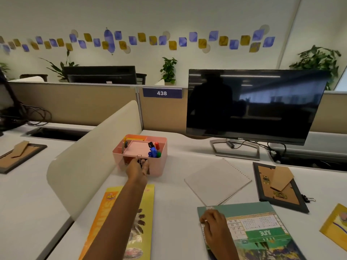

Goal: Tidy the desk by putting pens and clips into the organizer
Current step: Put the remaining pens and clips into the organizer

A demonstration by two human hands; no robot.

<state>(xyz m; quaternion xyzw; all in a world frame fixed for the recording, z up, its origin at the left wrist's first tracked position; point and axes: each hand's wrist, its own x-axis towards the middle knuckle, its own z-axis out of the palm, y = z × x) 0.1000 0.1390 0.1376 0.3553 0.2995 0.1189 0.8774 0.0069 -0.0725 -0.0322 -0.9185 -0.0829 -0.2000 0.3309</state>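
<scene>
Left hand (136,167) pinches a binder clip (139,158) at the near edge of the pink organizer (140,153) on the table (176,194). Right hand (214,225) rests curled, fingers together, on a calendar (262,231); another clip (308,199) lies beside a picture frame (277,186).

The compartmented plastic desk organizer (139,153) is pale pink; the capped markers (154,151) standing in its right compartment are blue, red, green and black; a strip of yellow and orange (135,137) shows in its rear section, perhaps pencils; the flat booklet (120,222) under the left forearm is yellow with an orange band and dark feather-like prints; the calendar (262,233) is teal with a bright green panel and white date grid; the spiral notebook (217,180) is light grey; the overturned picture frame (279,186) is dark grey with a brown cardboard back; the small binder clip (307,199) beside it is black; the monitor (253,106) is black.
</scene>
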